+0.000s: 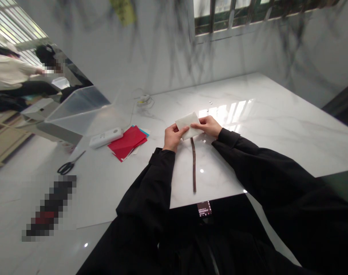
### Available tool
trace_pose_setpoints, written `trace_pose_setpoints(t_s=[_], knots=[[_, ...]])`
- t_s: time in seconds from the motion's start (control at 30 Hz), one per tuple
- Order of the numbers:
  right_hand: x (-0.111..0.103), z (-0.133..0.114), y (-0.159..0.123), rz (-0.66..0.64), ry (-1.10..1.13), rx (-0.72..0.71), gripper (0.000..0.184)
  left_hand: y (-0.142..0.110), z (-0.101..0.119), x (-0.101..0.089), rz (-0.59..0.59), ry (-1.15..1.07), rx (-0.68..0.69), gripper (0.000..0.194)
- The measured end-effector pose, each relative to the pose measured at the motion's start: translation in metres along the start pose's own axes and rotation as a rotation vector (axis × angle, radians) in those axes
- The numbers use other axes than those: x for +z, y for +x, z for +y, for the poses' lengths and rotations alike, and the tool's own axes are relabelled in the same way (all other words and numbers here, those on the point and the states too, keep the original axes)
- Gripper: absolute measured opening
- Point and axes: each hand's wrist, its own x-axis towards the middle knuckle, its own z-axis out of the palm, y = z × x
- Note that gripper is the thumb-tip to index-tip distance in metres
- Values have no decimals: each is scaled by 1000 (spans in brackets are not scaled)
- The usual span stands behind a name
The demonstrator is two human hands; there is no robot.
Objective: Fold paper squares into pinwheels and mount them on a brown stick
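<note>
Between both hands is a small cream-white sheet (188, 121), which looks like paper or felt, held above the marble-patterned table. My left hand (172, 137) grips its left and lower edge, thumb on top. At the right edge, my right hand (210, 126) pinches it, thumb also over the face. A thin dark brown stick (194, 164) lies on the table below the sheet, pointing toward me; its far end reaches the sheet's lower edge. Whether the two touch, I cannot tell. The fingers behind the sheet are hidden.
Left of my hands lie red sheets (128, 142) with blue and white ones beneath, beside a white power strip (107, 138). Black-handled scissors (68, 166) rest farther left. A clear plastic bin (76, 107) stands at the left edge. A phone (204, 209) glows below the table's front edge.
</note>
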Motion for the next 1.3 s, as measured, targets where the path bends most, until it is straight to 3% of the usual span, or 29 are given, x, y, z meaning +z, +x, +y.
trace_pose_setpoints(t_s=[1.3], knots=[[-1,-1,1,11,-21,-7,58,1,-1,-1,3,-14,3,66]])
